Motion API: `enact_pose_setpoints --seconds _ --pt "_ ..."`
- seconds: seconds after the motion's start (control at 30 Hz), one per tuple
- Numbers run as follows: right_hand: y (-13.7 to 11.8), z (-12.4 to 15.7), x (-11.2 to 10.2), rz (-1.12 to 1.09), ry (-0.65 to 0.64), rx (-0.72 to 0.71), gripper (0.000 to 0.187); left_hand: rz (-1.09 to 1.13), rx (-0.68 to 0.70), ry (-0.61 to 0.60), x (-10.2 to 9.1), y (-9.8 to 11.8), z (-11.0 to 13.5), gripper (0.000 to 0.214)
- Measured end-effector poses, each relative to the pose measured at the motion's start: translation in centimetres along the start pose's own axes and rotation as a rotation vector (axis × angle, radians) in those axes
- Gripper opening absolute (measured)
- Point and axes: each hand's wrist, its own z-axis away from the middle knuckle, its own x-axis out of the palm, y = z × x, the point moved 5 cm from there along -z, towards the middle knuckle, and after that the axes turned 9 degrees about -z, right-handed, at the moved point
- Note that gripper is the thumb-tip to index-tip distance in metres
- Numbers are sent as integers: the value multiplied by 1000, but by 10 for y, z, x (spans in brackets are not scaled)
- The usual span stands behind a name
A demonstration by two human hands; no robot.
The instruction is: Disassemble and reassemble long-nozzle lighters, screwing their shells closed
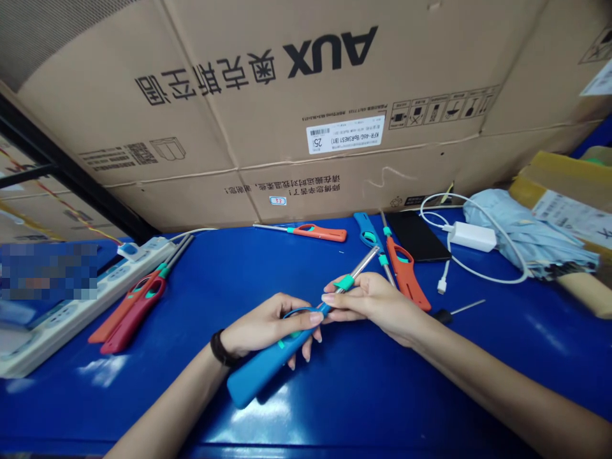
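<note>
A blue long-neck lighter (pixel 261 370) with a teal collar and a metal tube lies across both my hands, tube pointing up and right. My left hand (pixel 268 328) is wrapped round its handle near the trigger loop. My right hand (pixel 370 299) pinches the teal collar at the base of the metal tube. Both hands hover just above the blue table (pixel 335 395).
Other lighters lie around: a red and an orange one (pixel 136 306) at left, an orange one (pixel 318 232) at the back, a blue one (pixel 368 234) and an orange one (pixel 406 271) beside a black phone (pixel 418 236). A white charger (pixel 472 236), a folded umbrella (pixel 530 239), a power strip (pixel 71 309) and a cardboard wall (pixel 306 108).
</note>
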Motion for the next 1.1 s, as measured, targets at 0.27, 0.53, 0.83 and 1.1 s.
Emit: enact_pose_setpoints --seconds 0.27,0.53,0.83,1.1 --pt "-2 -4 -5 109 -12 -12 21 144 1 17 5 -3 -3 41" --pt "-3 -2 5 174 -101 -97 35 278 26 -81 4 -4 -4 44" --pt "14 1 14 223 -267 58 50 279 3 -122 8 -8 -9 49" --pt "21 1 20 76 -268 -12 42 255 2 -152 9 -10 -14 52"
